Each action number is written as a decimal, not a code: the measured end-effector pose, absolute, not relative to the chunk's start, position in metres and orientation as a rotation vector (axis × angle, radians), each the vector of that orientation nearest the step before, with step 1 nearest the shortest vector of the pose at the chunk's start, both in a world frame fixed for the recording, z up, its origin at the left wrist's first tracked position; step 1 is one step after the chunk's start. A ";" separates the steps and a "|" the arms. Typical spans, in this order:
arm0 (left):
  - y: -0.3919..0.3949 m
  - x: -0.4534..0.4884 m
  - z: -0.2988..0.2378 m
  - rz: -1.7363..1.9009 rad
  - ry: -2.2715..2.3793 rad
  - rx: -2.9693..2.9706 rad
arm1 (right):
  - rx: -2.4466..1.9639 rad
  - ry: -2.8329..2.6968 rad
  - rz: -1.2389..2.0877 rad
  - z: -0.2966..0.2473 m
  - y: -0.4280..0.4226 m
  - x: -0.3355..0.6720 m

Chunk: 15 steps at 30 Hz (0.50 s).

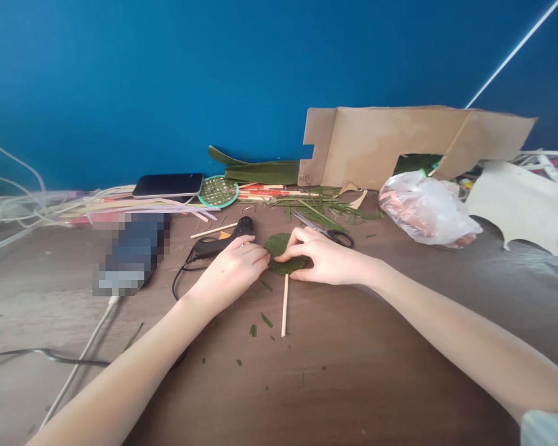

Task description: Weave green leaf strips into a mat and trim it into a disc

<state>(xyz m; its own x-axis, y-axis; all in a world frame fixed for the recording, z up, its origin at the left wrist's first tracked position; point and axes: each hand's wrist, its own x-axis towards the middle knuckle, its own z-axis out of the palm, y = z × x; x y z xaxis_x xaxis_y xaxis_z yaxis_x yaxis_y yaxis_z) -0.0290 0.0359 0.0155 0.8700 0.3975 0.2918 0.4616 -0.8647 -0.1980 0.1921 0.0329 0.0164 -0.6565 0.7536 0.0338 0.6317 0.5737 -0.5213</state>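
A round, dark green disc (279, 246), seemingly made of leaf, lies on the table between my hands. A pale wooden stick (285, 306) runs from its lower edge toward me, like a handle. My left hand (242, 265) has its fingers closed at the disc's left edge. From the right, my right hand (318, 255) curls thumb and fingers onto the disc, covering part of it. Black-handled scissors (340, 238) lie just behind my right hand. A black glue gun (227, 241) rests behind my left hand, partly covered by it.
Small leaf scraps (266, 319) dot the wooden table (353, 371). A phone (132, 254) with a white cable lies left, another phone (168, 184) behind. A teal-rimmed round piece (218, 191), green strips (270, 172), cardboard (385, 139) and a plastic bag (425, 207) line the back.
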 end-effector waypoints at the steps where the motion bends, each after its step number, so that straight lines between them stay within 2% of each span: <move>1: 0.036 -0.029 0.015 -0.350 -0.655 -2.781 | -1.146 -2.554 0.694 0.016 0.033 0.192; 6: 0.037 -0.029 0.015 -0.336 -0.716 -2.805 | -1.172 -2.588 0.606 0.020 0.029 0.189; 15: 0.035 -0.031 0.019 -0.319 -0.840 -2.902 | -1.235 -2.763 0.202 0.028 0.017 0.180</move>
<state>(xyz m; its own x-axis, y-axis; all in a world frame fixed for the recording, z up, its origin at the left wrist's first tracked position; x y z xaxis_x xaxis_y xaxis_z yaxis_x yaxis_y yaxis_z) -0.0311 0.0354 0.0190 0.8257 0.5157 0.2285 0.5374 -0.8423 -0.0410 0.1800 0.0171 0.0281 -0.6634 0.7470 0.0443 0.7326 0.6604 -0.1651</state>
